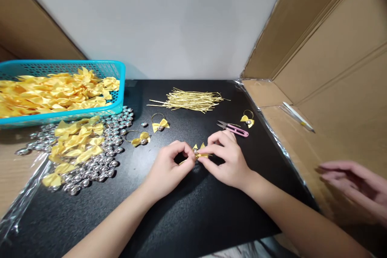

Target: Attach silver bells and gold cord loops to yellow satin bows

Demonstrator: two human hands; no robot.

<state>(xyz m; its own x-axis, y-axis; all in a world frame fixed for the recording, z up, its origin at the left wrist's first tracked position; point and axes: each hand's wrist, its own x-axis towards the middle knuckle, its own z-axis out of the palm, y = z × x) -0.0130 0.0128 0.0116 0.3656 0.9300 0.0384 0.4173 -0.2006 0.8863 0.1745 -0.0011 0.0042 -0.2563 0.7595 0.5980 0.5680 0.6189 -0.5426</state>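
My left hand (pixel 173 165) and my right hand (pixel 226 159) meet over the black table. Thumb and fingertips of each pinch a small yellow bow (pixel 203 155) with a silver bead at its middle. Fingers partly cover it, so how its wire runs is hidden. Just beyond my right hand lie pink thread snips (pixel 238 130), blades pointing left. Two yellow bows with silver beads and gold wire loops, a far one (pixel 161 125) and a near one (pixel 141 140), rest left of my hands. A similar looped bow (pixel 248 121) lies at the right.
A turquoise basket (pixel 122 88) full of yellow bows stands at the left. Before it spread silver beads (pixel 102 169) and loose yellow bows (pixel 77 141). Gold wire ties (pixel 193 100) are heaped at the back. Another person's hand (pixel 356 181) and a white pen-like tool (pixel 298 117) are at right.
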